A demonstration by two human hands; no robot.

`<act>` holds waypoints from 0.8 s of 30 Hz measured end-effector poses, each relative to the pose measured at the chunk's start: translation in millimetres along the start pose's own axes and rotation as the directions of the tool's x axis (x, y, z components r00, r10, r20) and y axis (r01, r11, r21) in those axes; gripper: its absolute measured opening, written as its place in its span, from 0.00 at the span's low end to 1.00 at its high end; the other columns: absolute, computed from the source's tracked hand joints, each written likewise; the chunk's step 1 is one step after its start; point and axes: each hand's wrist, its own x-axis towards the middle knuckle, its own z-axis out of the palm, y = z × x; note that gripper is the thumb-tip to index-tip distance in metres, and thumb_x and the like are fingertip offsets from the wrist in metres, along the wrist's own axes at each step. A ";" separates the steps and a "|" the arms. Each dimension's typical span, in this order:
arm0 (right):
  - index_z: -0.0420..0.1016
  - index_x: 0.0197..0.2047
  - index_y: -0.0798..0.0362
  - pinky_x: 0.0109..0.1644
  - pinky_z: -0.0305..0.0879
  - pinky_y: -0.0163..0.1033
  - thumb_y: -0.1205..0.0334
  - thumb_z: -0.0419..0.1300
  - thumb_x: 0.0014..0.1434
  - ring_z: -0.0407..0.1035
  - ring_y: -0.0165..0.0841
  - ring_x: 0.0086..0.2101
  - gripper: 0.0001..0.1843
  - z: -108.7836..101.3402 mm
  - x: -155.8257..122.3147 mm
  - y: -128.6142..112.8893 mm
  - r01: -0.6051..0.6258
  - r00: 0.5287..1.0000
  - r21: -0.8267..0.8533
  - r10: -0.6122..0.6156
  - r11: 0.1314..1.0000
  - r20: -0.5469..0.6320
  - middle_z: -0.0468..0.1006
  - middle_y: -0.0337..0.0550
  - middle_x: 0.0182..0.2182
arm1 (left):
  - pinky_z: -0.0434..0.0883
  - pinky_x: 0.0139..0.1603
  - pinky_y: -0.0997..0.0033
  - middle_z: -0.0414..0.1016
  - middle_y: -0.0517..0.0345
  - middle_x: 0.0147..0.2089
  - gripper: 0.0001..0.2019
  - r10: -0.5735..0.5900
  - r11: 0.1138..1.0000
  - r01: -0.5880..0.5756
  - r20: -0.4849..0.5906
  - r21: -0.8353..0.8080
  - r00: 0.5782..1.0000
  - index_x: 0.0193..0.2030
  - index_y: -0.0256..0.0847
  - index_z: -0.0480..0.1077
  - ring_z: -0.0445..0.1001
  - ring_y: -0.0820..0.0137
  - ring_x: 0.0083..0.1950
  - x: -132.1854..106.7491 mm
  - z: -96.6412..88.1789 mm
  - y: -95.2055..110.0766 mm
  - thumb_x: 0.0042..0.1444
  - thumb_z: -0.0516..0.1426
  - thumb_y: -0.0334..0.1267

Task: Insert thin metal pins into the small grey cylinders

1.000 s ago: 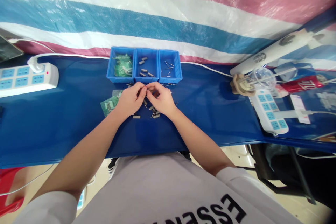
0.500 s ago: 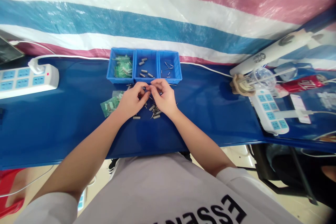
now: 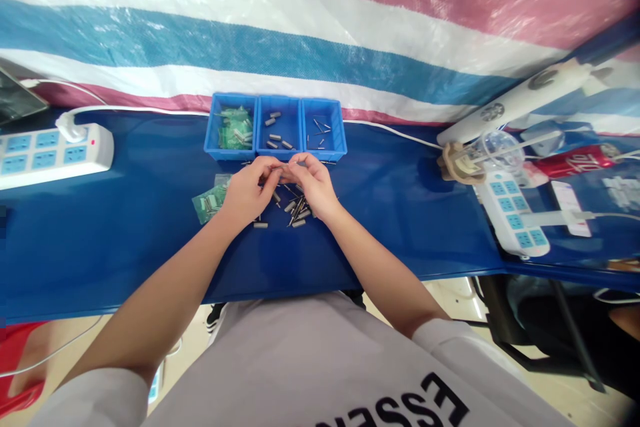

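Observation:
My left hand and my right hand meet fingertip to fingertip over the blue table. Both are closed in a pinch, and whatever small piece lies between them is hidden by the fingers. Below my right hand lies a loose pile of metal cylinders and thin pins. A single metal cylinder lies just below my left hand. Partly behind my left wrist is a green-tinted clear bag with small cylinders in it.
Three joined blue bins stand behind my hands: green bags left, metal cylinders middle, thin pins right. Power strips lie at left and right. A plastic cup and red can are at right.
My fingers have shifted slightly, with the left thumb and right fingers now straighter at the meeting point. More of the metal pile shows beneath my right hand.

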 end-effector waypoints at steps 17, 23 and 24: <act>0.73 0.33 0.51 0.39 0.71 0.36 0.36 0.65 0.59 0.76 0.30 0.34 0.24 -1.2 -2.0 -5.3 0.071 0.992 -0.067 -0.077 0.995 -0.096 0.81 0.39 0.31 | 0.67 0.34 0.76 0.76 0.63 0.31 0.11 0.056 0.998 -0.058 -0.095 -0.017 0.994 0.44 0.42 0.74 0.72 0.76 0.30 -1.5 1.8 -4.0 0.69 0.55 0.45; 0.73 0.29 0.51 0.38 0.68 0.37 0.39 0.56 0.67 0.71 0.28 0.29 0.26 -0.2 -5.4 -5.6 0.135 0.990 -0.193 -0.142 0.972 -0.024 0.77 0.38 0.27 | 0.66 0.33 0.74 0.77 0.60 0.31 0.14 0.048 0.999 -0.048 -0.040 0.001 0.998 0.39 0.41 0.72 0.73 0.74 0.30 -0.6 -1.7 -0.8 0.72 0.52 0.46; 0.73 0.29 0.51 0.39 0.68 0.36 0.39 0.56 0.67 0.71 0.28 0.29 0.26 -0.2 -5.7 -5.5 0.138 0.989 -0.205 -0.145 0.969 -0.020 0.77 0.38 0.27 | 0.65 0.33 0.73 0.76 0.60 0.30 0.14 0.048 0.999 -0.048 -0.037 0.004 0.998 0.38 0.41 0.71 0.73 0.73 0.29 -0.4 -1.7 -0.7 0.72 0.51 0.45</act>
